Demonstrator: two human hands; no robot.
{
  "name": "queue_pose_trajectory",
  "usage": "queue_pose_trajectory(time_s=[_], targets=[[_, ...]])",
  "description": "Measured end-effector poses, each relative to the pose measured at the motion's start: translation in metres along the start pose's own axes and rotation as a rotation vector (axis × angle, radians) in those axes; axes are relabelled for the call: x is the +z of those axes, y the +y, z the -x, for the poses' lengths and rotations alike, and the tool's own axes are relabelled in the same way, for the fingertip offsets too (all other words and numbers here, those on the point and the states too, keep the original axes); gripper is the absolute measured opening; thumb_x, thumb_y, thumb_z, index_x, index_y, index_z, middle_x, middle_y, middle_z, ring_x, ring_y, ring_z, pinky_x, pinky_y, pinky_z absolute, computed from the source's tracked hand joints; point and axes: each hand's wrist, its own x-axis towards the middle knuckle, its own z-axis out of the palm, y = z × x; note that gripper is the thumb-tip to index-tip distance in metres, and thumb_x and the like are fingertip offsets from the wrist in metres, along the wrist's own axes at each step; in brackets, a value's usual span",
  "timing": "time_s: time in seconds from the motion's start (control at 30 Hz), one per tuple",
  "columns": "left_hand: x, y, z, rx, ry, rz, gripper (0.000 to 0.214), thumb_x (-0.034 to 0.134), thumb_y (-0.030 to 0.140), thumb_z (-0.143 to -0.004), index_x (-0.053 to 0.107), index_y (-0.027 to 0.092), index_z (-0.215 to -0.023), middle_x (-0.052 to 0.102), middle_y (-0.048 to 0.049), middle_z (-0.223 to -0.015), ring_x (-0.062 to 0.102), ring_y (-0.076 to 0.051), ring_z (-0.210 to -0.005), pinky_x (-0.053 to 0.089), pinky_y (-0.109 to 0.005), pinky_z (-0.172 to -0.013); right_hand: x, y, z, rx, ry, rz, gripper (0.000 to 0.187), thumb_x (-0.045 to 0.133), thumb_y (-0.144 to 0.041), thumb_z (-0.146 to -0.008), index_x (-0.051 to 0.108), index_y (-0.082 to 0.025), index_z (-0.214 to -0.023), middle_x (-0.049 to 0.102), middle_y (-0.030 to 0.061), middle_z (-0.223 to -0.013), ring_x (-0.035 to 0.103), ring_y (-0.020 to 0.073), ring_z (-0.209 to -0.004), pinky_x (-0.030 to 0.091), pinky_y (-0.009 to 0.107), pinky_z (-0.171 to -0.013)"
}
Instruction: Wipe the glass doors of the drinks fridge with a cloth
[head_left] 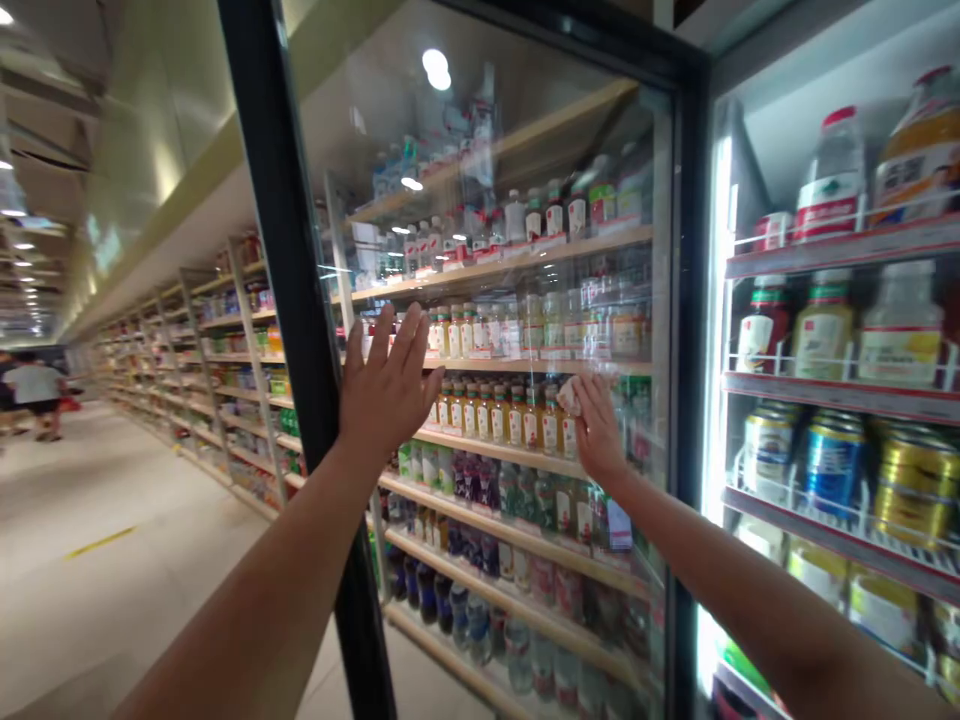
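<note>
Holding a pale wad (570, 396) against glass door (465, 120), stocked store shelves (225, 357) alongside.

i read remotely: door pane (525, 110), smooth, glossy glass; door frame (289, 250), smooth; wad (569, 396), crumpled, matt, cloth or paper unclear; cans (832, 465), shiny metal.

Bottles (487, 415) line shelves (480, 449) behind the glass door (495, 280); to its right, cans (835, 465) sit inside a fridge (832, 255); to its left lies the aisle floor (150, 530).
</note>
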Motion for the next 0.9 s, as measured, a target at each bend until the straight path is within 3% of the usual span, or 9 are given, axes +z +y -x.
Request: queue_pose_trajectory(time_s=[0.13, 0.3, 0.5, 0.73, 0.9], targets=[[-0.002, 0.002, 0.0, -0.009, -0.024, -0.015, 0.069, 0.045, 0.034, -0.1, 0.016, 0.018, -0.161, 0.023, -0.0111, -0.164, 0.016, -0.033, -0.153, 0.013, -0.06, -0.125, -0.009, 0.018, -0.006, -0.018, -0.044, 0.0, 0.054, 0.035, -0.02, -0.1, 0.037, -0.023, -0.154, 0.041, 0.0083, -0.158, 0.024, 0.0208, -0.154, 0.029, 0.054, -0.125], [-0.001, 0.003, 0.001, -0.012, 0.004, -0.016, 0.068, 0.044, 0.034, -0.101, 0.017, 0.019, -0.161, 0.025, -0.0104, -0.164, 0.018, -0.034, -0.152, 0.012, -0.059, -0.125, -0.016, 0.039, -0.038, 0.206, 0.072, -0.007, 0.054, 0.034, -0.027, -0.101, 0.036, -0.018, -0.154, 0.035, 0.0105, -0.161, 0.025, 0.0204, -0.153, 0.024, 0.053, -0.127], [-0.001, 0.004, 0.001, -0.015, 0.01, -0.022, 0.065, 0.038, 0.038, -0.102, 0.016, 0.021, -0.161, 0.026, -0.009, -0.163, 0.016, -0.031, -0.153, 0.011, -0.058, -0.125, -0.013, 0.037, 0.029, 0.144, -0.003, -0.024, 0.054, 0.033, -0.026, -0.101, 0.035, -0.022, -0.155, 0.038, 0.0092, -0.159, 0.023, 0.0208, -0.154, 0.025, 0.055, -0.126], [-0.002, 0.005, -0.001, -0.027, 0.001, -0.023, 0.064, 0.036, 0.042, -0.103, 0.017, 0.022, -0.161, 0.026, -0.0064, -0.164, 0.015, -0.029, -0.154, 0.008, -0.055, -0.126, -0.017, 0.046, 0.028, 0.192, 0.0, -0.051, 0.054, 0.034, -0.028, -0.101, 0.035, -0.023, -0.155, 0.036, 0.0092, -0.16, 0.025, 0.0218, -0.153, 0.025, 0.056, -0.125], [-0.003, 0.006, -0.002, -0.037, -0.008, -0.054, 0.061, 0.034, 0.039, -0.104, 0.021, 0.02, -0.16, 0.029, -0.0069, -0.163, 0.017, -0.029, -0.153, 0.01, -0.055, -0.126, -0.01, 0.028, 0.081, 0.164, -0.02, -0.034, 0.058, 0.034, -0.024, -0.102, 0.024, -0.029, -0.159, 0.032, 0.0089, -0.162, 0.021, 0.0241, -0.154, 0.026, 0.062, -0.123]])
